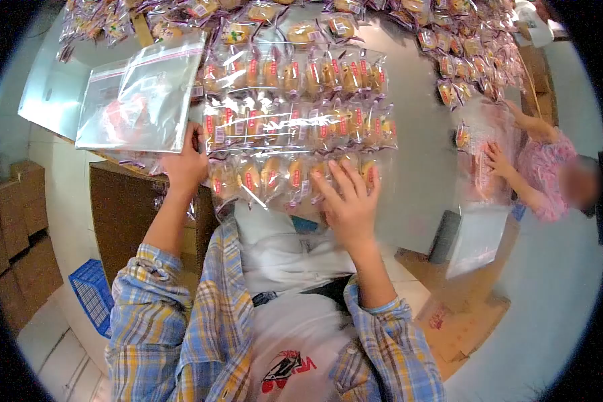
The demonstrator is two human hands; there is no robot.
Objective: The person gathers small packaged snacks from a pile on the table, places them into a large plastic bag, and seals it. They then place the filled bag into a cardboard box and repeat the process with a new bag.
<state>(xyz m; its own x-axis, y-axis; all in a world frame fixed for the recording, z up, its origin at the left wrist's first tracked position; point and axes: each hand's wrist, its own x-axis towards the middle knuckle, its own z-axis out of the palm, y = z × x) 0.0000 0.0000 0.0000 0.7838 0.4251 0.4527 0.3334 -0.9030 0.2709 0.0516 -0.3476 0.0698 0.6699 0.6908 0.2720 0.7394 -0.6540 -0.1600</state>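
Note:
Three rows of small wrapped pastries [271, 173] lie in front of me on the table, with clear plastic bag film [295, 149] shining over them. Fingers spread, my right hand [348, 197] rests flat on the right part of the nearest row. At the left edge of the rows, my left hand [188, 159] is curled around the bag's edge; its fingertips are partly hidden. Just above and left of that hand is a stack of flat clear plastic bags [137, 94] with a pinkish strip along the top.
Many loose wrapped pastries [305, 31] are heaped along the table's far side. At right, another person [546, 167] in pink has hands on a filled bag [479, 157]. A blue crate [90, 295] and cardboard boxes [27, 208] stand at lower left.

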